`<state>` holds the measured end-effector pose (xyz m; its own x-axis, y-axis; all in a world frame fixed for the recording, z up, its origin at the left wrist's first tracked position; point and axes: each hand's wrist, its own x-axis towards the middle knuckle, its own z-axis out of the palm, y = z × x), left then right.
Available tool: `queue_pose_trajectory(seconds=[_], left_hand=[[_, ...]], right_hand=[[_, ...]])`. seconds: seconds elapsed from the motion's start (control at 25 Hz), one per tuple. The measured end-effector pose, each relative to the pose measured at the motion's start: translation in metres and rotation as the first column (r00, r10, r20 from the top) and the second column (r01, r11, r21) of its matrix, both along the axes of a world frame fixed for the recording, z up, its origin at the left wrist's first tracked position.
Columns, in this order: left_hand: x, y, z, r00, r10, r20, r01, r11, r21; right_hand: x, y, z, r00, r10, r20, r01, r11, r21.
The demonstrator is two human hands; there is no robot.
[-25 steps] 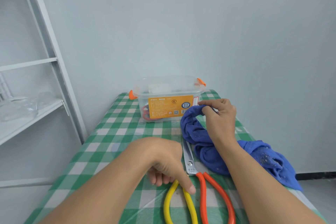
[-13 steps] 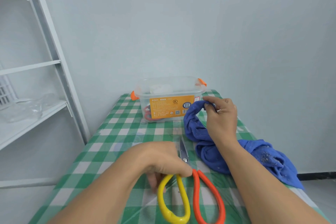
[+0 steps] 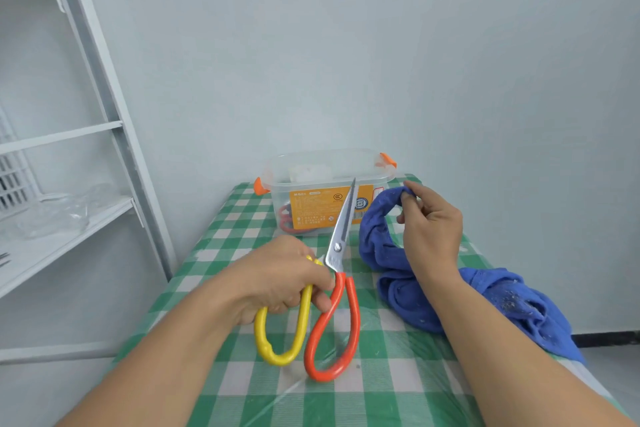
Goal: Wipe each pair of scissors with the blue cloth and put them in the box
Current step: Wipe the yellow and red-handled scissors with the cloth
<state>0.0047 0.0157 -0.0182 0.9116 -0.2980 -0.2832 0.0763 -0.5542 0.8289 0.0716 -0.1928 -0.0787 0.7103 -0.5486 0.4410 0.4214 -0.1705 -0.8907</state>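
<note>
The fingers [image 3: 322, 302] of the left hand [image 3: 287, 277] are curled tight round the yellow loop of the scissors [image 3: 337, 248], thumb pressed near the pivot. The orange loop hangs free beside it. The pair is held up off the table [image 3: 239, 218], in front of the box [image 3: 277, 177], blades closed and the tip reaching up across the box's orange label. The right hand [image 3: 431, 229] pinches a fold of the cloth [image 3: 379, 243] between thumb and fingertips [image 3: 410, 199], lifting it just beside the box's front right corner. The rest of the cloth trails down onto the table and away to the near right of the box, over the table edge. Blade and cloth are close but apart, so I'd say this pair has not yet been wiped and the two hands are only now bringing steel and cloth together. Through the clear wall of the box I can make out red handles [image 3: 285, 218], which look like a pair already put away, though I can't count what is in there. The box stands open at the top, ready to take more. Left to do, by my reckoning, is to rub this pair down and drop it in the box. Whether other pairs wait out of sight I can't tell. A white shelf [image 3: 69, 239] stands left of the box, off the table.
</note>
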Motion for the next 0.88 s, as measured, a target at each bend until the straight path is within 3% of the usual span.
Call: queue_pose_trajectory(seconds=[0.24, 0.44, 0.68, 0.88], left_hand=[[0.012, 0.010, 0.006, 0.997, 0.063, 0.043, -0.050, 0.964, -0.262], [0.030, 0.008, 0.000, 0.990, 0.120, 0.073, -0.081, 0.912, -0.403], [0.054, -0.004, -0.008, 0.981, 0.149, 0.122, -0.088, 0.910, -0.405], [0.064, -0.013, -0.009, 0.960, 0.218, 0.175, -0.135, 0.910, -0.393]], right_hand=[[-0.013, 0.007, 0.005, 0.990, 0.103, 0.094, -0.101, 0.995, -0.022], [-0.013, 0.006, 0.013, 0.994, 0.059, 0.091, -0.060, 0.998, 0.008], [-0.014, 0.005, 0.016, 0.958, 0.259, 0.125, -0.261, 0.965, 0.004], [-0.014, 0.002, 0.019, 0.938, 0.311, 0.153, -0.326, 0.942, 0.078]])
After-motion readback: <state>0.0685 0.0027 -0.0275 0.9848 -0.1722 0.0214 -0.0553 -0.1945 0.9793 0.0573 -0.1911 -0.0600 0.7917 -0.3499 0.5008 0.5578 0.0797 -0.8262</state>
